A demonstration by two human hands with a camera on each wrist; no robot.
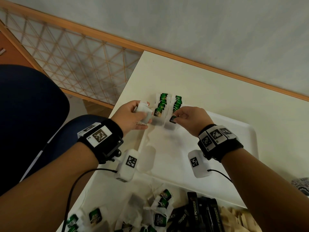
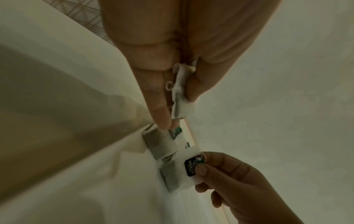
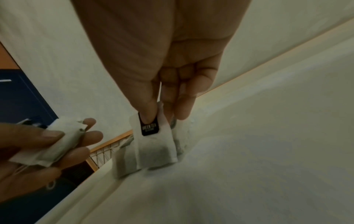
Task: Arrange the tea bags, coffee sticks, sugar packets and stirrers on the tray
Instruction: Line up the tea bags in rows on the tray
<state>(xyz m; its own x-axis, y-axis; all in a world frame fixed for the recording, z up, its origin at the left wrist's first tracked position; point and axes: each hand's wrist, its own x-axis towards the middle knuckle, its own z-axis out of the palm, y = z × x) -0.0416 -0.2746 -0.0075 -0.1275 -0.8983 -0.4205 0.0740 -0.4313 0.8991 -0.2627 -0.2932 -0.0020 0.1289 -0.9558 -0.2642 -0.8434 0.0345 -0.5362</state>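
A pale bench [image 1: 217, 91] carries a white tray [image 1: 250, 148]. Near its front edge lie loose tea bags [image 1: 127, 213], black coffee sticks [image 1: 197, 213] and wooden stirrers [image 1: 237, 218].
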